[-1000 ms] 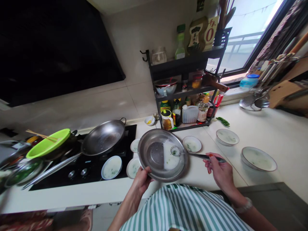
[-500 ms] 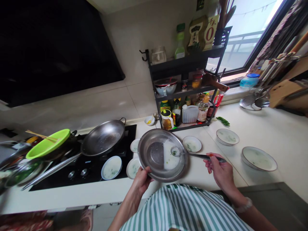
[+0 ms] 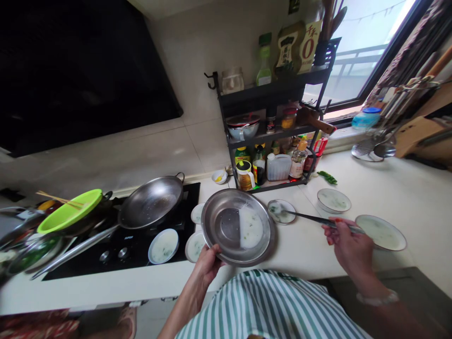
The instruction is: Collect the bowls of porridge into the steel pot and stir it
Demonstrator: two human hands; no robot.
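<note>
My left hand (image 3: 209, 262) is closed on the near-left rim of a steel basin (image 3: 221, 200), which tilts so its white soup with green bits (image 3: 251, 227) pools on the right side. In my right hand (image 3: 349, 242) is the dark handle of a ladle (image 3: 318, 219). The ladle's head lies in a small bowl (image 3: 290, 217) just right of the basin, partly hidden in the soup. Two filled bowls stand further right: a smaller bowl (image 3: 334, 201) and a larger bowl (image 3: 383, 232) behind my right hand.
Left of the basin are filled bowls, one a bowl (image 3: 164, 246) on the black stove (image 3: 141, 259). A wok (image 3: 151, 202) with a long handle and a green basket (image 3: 70, 214) with chopsticks sit there too. Behind stands a black spice rack (image 3: 268, 96); greens (image 3: 327, 177) lie near it.
My right hand has moved right, carrying the ladle out of the basin and into the small bowl beside it. My left hand and the basin have hardly moved.
</note>
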